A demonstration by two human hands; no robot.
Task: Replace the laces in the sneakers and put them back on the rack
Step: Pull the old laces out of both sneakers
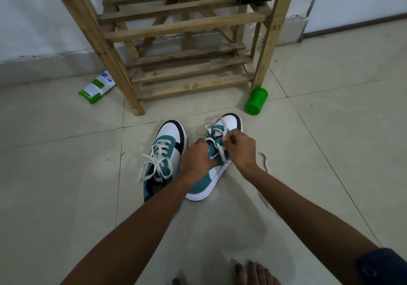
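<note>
Two sneakers (164, 159) are sitting on the floor, with two hands (198, 158) working there. One wooden rack (187, 42), one green cup (256, 104) and one packet (97, 87) are standing by.

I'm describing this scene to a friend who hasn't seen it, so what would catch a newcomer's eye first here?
First, the two hands at centre: the left hand steadies the right sneaker while the right hand pinches its white lace. Just left stands the other teal and white sneaker, already laced. Behind them rises a wooden rack, its lower slats bare, with a green cup lying by its right leg.
</note>
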